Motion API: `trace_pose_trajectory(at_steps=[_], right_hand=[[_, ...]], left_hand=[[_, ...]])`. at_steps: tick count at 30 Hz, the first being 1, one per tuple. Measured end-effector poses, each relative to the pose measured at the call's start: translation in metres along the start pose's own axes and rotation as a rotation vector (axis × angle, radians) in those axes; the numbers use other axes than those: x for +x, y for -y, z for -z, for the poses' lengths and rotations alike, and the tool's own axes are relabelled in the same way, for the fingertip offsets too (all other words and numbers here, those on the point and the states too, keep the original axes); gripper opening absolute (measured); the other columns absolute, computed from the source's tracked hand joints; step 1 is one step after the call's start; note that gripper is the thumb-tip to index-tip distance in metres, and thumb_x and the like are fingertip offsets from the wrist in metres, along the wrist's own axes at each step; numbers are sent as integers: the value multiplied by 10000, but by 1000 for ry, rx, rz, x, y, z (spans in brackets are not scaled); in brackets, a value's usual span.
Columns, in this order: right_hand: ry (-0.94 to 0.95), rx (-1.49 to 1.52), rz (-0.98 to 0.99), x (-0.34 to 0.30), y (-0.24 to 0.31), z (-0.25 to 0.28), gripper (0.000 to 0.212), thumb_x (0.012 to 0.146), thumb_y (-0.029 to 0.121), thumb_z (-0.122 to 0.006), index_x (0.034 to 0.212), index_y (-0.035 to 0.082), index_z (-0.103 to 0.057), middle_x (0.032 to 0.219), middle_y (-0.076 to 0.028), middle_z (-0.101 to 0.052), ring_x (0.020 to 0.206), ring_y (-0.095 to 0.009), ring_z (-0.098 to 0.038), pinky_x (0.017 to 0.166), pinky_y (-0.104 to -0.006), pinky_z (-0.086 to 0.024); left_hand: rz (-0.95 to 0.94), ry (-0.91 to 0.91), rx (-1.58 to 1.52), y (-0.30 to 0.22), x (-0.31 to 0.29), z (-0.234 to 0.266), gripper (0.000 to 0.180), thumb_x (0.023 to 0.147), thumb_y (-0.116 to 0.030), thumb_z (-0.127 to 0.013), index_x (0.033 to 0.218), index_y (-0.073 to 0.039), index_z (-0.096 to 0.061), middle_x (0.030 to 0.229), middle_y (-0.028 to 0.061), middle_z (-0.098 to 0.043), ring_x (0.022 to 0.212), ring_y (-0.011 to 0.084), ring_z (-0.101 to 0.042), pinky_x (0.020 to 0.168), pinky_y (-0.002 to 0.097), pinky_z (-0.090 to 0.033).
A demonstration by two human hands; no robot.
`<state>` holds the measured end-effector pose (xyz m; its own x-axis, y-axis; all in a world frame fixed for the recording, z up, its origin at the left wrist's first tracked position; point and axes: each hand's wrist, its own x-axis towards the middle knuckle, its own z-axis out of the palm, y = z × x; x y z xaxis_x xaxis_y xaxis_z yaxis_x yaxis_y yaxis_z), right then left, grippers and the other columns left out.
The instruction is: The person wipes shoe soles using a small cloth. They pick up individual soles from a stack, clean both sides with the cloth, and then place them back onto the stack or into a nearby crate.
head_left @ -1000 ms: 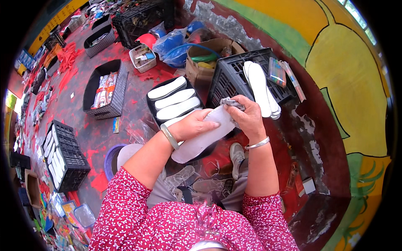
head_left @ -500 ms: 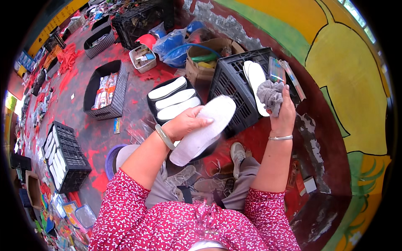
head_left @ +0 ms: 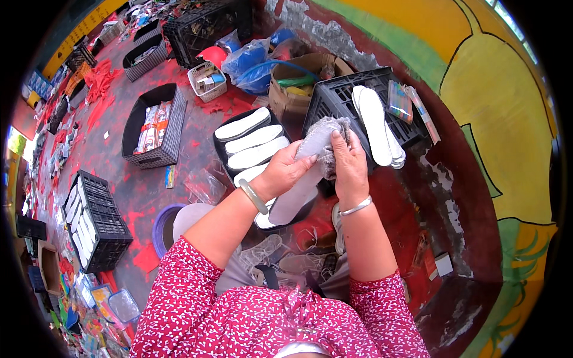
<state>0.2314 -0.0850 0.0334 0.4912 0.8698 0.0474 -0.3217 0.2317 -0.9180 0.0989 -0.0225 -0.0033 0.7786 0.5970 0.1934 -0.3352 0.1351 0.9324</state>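
Observation:
My left hand grips a pale insole around its middle, thumb on top, the sole tilted up and away from me. Wrapped over its far end is a grey fluffy cloth, which my right hand holds with the thumb pressed on it. Just beyond the left hand, a dark basket holds several white insoles side by side. More white insoles lie stacked on a black plastic crate to the right, beside a flat colourful pack.
A black crate of insoles stands at left, with a grey woven basket of packets farther off. Near my leg is a purple-rimmed bucket. A cardboard box and bagged blue items stand ahead. The painted wall bounds the right.
My right hand has moved left from beside the stacked insoles, bringing the grey cloth onto the held insole's far end. My left hand has shifted slightly right with the insole.

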Motion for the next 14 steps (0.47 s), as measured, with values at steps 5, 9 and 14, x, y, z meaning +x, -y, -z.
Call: trace_pose_trajectory(at_steps=[5, 9, 14], right_hand=[[-134, -665, 320, 3, -12, -3, 367, 927, 370, -550, 914, 4, -535, 727, -147, -606, 663, -263, -595, 629, -376, -463], [-71, -858, 305, -2, -25, -8, 394, 904, 395, -557, 893, 7, -494, 749, -235, -598, 728, -432, -588, 624, -466, -446], [-13, -1061, 268, -8, -19, -18, 385, 897, 382, -565, 942, 7, -489, 833, -247, -610, 776, -434, -589, 660, -479, -458]], left_hand=[[-33, -159, -12, 8, -2, -1, 318, 942, -124, -535, 1231, -9, -471, 1093, 50, -593, 954, 101, -563, 844, 271, -472], [-86, -271, -156, 1, 2, 0, 302, 942, -117, -528, 1221, -14, -476, 1086, 62, -599, 958, 122, -578, 842, 288, -480], [-51, -395, -259, -2, 3, -1, 328, 925, -135, -566, 1222, -31, -473, 1082, 55, -600, 973, 130, -575, 885, 293, -464]])
